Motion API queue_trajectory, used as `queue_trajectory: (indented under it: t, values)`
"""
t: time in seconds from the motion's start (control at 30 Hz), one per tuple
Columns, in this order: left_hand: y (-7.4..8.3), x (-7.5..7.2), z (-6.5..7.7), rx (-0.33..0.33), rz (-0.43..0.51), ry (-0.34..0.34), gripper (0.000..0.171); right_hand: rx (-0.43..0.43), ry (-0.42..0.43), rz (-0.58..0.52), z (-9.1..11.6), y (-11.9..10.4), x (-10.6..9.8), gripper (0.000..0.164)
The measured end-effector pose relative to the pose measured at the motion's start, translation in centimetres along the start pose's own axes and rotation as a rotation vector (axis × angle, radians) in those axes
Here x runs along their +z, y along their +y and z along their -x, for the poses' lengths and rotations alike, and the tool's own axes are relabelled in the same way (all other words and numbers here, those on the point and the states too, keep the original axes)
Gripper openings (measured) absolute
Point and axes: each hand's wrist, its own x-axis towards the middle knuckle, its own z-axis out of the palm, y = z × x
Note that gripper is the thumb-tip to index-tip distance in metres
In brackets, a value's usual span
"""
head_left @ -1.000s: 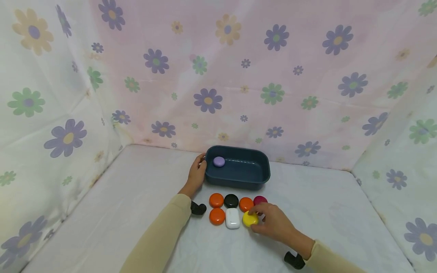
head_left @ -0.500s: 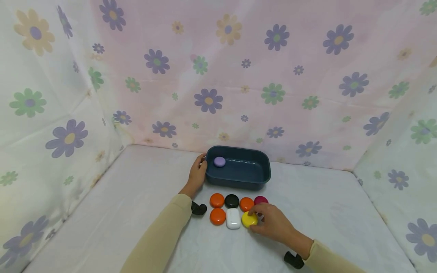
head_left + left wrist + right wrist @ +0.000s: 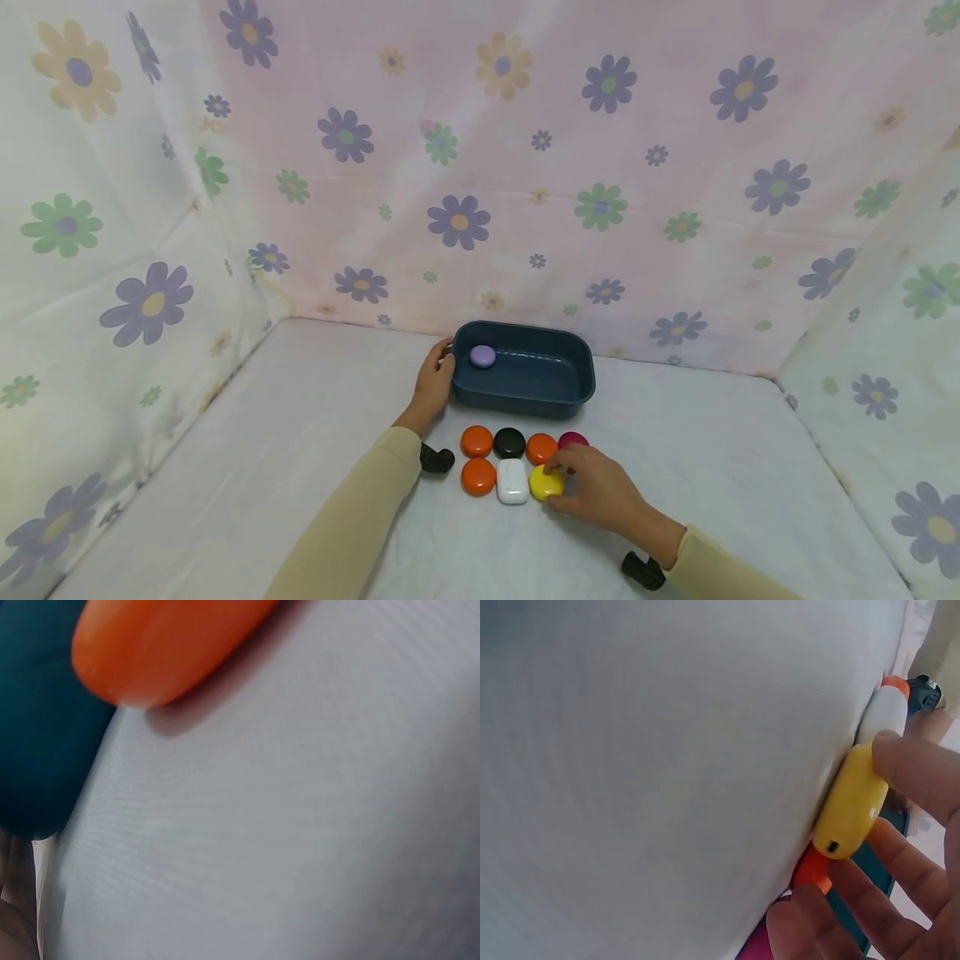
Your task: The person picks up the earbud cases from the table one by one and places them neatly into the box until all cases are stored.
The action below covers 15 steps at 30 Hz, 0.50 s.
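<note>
In the head view my right hand [image 3: 600,490] pinches a glossy yellow disc [image 3: 546,483] between thumb and fingers. The right wrist view shows a small dark slot on this disc's edge [image 3: 833,846]. It sits right beside a white rounded block [image 3: 512,481]. An orange disc [image 3: 542,448] lies just behind it, and a magenta disc [image 3: 573,440] is partly hidden by the hand. My left hand [image 3: 431,385] holds the left end of a dark teal tray [image 3: 525,398], fingers at its rear left corner. A lilac disc [image 3: 482,357] lies inside the tray.
Left of the white block lies an orange disc [image 3: 478,477], with another orange disc [image 3: 477,442] and a black disc [image 3: 509,443] behind. Black camera mounts [image 3: 437,458] sit at both wrists. A flowered cloth [image 3: 517,167] walls the back and sides of the white table surface [image 3: 712,467].
The right hand has slid the yellow disc slightly left, closer to the white block. The left hand and the tray have stayed in place.
</note>
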Motion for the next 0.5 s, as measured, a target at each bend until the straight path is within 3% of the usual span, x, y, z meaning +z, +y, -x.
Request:
queue_trajectory:
  t: [0.17, 0.5]
  values:
    - [0.0, 0.1, 0.1, -0.007, -0.003, 0.002, 0.046, -0.036, -0.001, -0.033, -0.1, -0.2, -0.5, 0.031]
    - [0.2, 0.0, 0.2, -0.008, -0.003, 0.005, 0.046, -0.08, -0.023, -0.245, -1.1, -0.2, -2.0, 0.031]
